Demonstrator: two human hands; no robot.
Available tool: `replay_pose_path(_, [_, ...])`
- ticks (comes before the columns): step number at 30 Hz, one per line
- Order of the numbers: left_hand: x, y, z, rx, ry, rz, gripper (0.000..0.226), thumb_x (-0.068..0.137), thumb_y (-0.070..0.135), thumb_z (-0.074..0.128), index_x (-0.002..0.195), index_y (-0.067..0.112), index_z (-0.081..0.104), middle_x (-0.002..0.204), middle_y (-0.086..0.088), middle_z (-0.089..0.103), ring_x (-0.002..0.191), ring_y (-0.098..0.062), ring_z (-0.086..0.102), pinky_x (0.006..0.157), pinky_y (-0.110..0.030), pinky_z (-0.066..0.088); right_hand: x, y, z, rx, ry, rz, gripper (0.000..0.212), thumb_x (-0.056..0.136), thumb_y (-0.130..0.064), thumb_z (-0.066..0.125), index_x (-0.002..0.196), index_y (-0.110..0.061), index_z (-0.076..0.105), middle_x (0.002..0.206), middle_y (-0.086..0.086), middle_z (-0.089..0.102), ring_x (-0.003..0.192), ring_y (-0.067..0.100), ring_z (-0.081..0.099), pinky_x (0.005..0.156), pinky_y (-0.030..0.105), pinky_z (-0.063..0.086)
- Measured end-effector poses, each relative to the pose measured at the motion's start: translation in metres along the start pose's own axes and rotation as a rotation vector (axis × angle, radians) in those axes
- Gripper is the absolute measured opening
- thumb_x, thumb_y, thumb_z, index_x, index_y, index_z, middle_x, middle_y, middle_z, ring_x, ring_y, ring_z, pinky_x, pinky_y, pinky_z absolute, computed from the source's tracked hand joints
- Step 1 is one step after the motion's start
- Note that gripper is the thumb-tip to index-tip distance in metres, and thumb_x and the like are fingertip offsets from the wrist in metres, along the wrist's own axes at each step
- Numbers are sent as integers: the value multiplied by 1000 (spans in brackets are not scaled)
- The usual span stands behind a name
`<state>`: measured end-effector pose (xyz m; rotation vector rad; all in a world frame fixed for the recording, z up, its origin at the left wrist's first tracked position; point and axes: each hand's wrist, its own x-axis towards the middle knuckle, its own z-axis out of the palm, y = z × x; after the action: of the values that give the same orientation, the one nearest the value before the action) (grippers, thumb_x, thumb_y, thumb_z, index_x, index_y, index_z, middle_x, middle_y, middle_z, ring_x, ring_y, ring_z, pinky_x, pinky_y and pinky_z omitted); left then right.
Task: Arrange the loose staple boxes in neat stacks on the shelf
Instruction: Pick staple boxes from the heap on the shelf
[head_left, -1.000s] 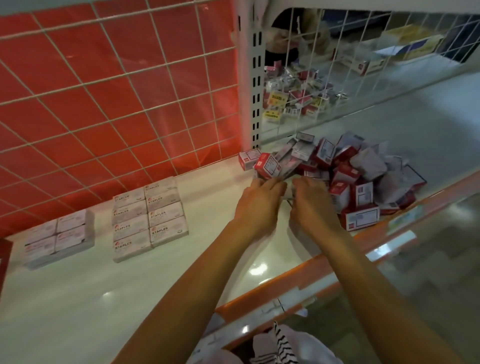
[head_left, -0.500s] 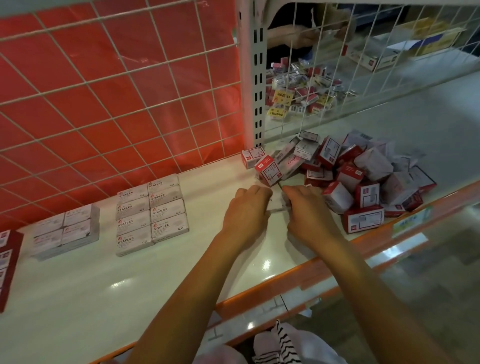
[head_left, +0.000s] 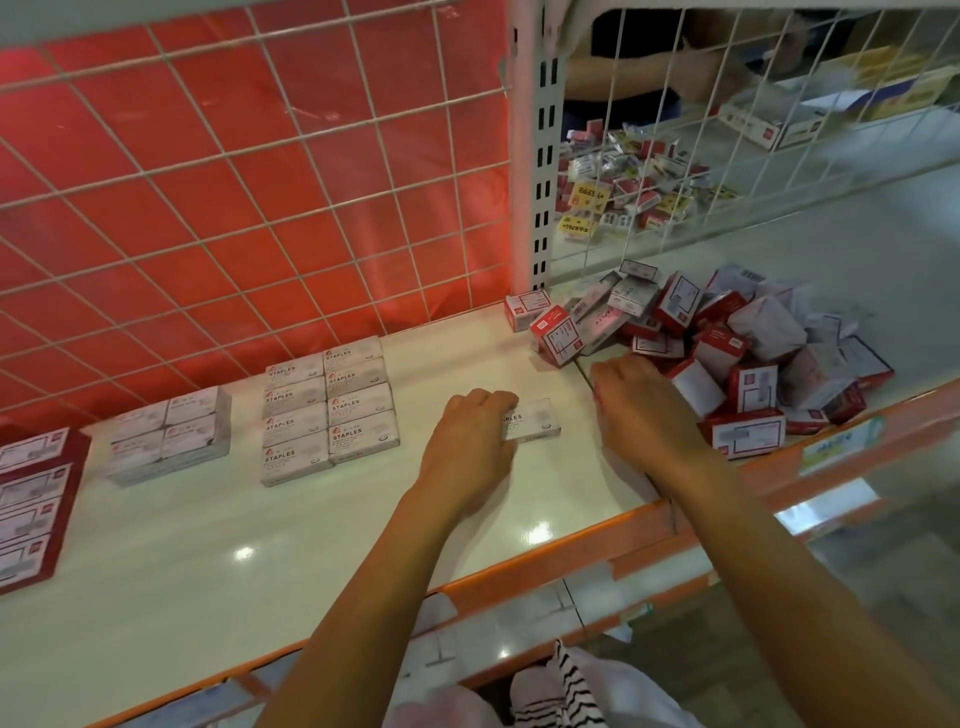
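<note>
White shelf (head_left: 156, 545) recorded, backed by a wire grid (head_left: 260, 208) over red. A loose pile of staple boxes (head_left: 769, 332) is heaped at its right end (red-and-white, tumbled at all angles). A tidy block of white boxes (head_left: 330, 410) is laid out left of centre. The right hand (head_left: 639, 415) is set at the pile's near-left edge, fingers curled under; whether anything is gripped cannot be told. The left hand (head_left: 467, 447) is curled over one end of a single white box (head_left: 537, 423), lying flat on the shelf between block and pile.
</note>
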<state>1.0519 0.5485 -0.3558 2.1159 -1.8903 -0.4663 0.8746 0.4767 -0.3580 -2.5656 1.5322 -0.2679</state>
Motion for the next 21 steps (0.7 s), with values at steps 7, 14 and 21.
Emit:
replay_pose_path(7, [-10, -3, -6, -14, 43, -72, 32, 85, 28, 68, 115, 18, 63, 108, -4, 58, 94, -18, 53, 74, -25, 42, -2, -18, -17, 103, -102, -2, 35, 80, -1, 60, 113, -13, 58, 118, 7, 53, 113, 27, 42, 91, 39, 40])
replay_pose_path(14, [-32, -12, -16, -91, 80, -90, 27, 83, 23, 71, 108, 15, 66, 103, -4, 61, 93, -20, 55, 77, -34, 46, -6, -36, -4, 232, -174, -57, 58, 81, 5, 54, 137, -11, 46, 131, 8, 48, 119, 26, 39, 99, 29, 33])
replay_pose_path(21, [-50, -32, -27, -5, 81, -137, 38, 88, 24, 65, 124, 15, 58, 118, -5, 57, 107, -20, 52, 87, -29, 39, -9, -49, -1, 302, -195, -59, 53, 82, -2, 61, 134, -10, 49, 131, 7, 49, 118, 22, 46, 101, 28, 37])
